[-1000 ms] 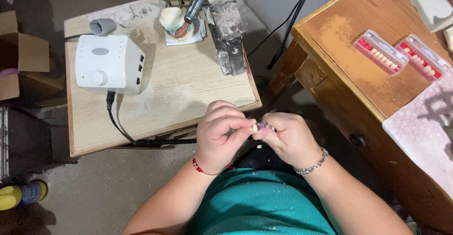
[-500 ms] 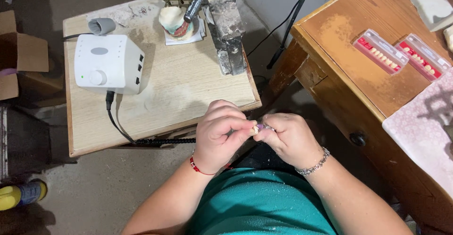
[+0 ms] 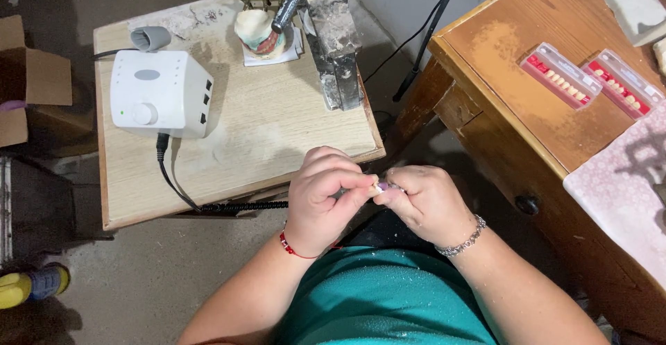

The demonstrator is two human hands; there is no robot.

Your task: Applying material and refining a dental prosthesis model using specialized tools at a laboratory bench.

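A small cream-coloured tooth-like piece (image 3: 375,188) sits pinched between the fingertips of both hands, just off the near edge of the tabletop (image 3: 277,130). The left hand (image 3: 322,196) and right hand (image 3: 427,199) are curled narrowly around it, touching. It is too small to tell which way it points.

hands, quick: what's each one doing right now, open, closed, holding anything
Left hand: closed, fingertips pinching a small pale tooth-like piece.
Right hand: closed, pinching something small against that same piece; what it holds cannot be told.
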